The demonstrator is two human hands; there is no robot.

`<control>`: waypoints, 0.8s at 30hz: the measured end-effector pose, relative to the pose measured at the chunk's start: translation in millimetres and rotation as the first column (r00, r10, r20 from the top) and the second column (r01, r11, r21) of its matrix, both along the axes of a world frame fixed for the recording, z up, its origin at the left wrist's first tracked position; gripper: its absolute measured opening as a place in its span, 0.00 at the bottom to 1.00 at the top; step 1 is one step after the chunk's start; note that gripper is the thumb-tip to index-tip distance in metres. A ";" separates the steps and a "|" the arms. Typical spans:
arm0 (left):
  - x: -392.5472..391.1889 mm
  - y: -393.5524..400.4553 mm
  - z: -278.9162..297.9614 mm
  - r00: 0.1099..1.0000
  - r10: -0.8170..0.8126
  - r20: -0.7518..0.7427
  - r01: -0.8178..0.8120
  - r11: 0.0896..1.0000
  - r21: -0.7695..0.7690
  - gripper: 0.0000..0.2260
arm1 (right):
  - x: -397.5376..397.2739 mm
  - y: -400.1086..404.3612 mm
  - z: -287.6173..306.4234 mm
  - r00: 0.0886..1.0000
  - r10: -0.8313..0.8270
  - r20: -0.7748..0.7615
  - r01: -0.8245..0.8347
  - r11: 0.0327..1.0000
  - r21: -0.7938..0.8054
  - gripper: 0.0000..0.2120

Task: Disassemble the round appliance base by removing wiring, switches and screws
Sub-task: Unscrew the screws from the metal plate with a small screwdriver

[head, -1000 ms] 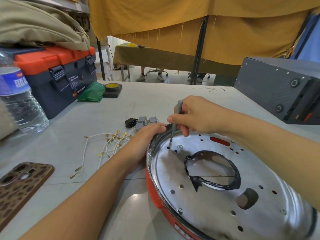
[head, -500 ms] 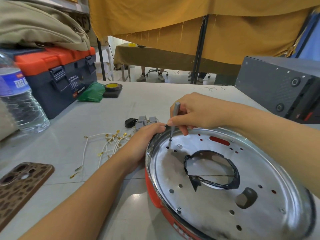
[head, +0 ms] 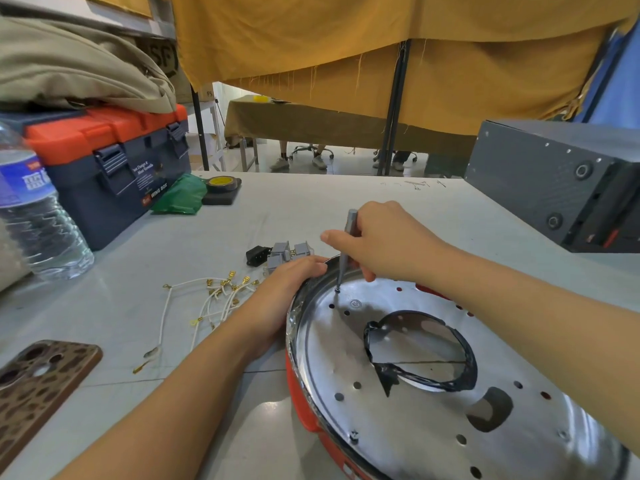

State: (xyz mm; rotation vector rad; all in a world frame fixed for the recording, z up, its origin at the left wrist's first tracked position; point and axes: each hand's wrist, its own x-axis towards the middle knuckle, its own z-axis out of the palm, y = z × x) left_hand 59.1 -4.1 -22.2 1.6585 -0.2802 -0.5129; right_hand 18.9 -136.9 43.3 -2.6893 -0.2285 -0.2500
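The round appliance base (head: pixel 433 420) lies on the white table, a shiny metal plate with a red outer rim and a large hole in the middle. My left hand (head: pixel 280 299) grips its left rim. My right hand (head: pixel 384 240) holds a slim grey screwdriver (head: pixel 347 244) upright, its tip on a small screw (head: pixel 337 290) near the plate's upper left edge. Another screw (head: pixel 354 435) sits at the plate's lower left. Removed white wires with brass terminals (head: pixel 211 299) and grey switches (head: pixel 287 252) lie on the table beside my left hand.
A blue and orange toolbox (head: pixel 110 168) stands at the back left with a water bottle (head: pixel 34 209) in front of it. A phone in a patterned case (head: pixel 38 386) lies at the near left. A dark grey box (head: pixel 561 181) stands at the right. Tape roll (head: pixel 221 183) near the toolbox.
My right hand has shifted slightly on the screwdriver, its forefinger now stretched out to the left. The tip stays on the same screw and my left hand keeps its grip on the rim.
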 end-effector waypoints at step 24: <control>-4.0 6.9 -8.7 0.988 -0.011 0.151 0.011 1.000 -0.002 0.19 | 3.1 -14.5 26.7 0.889 0.291 -0.355 -0.269 0.957 0.110 0.12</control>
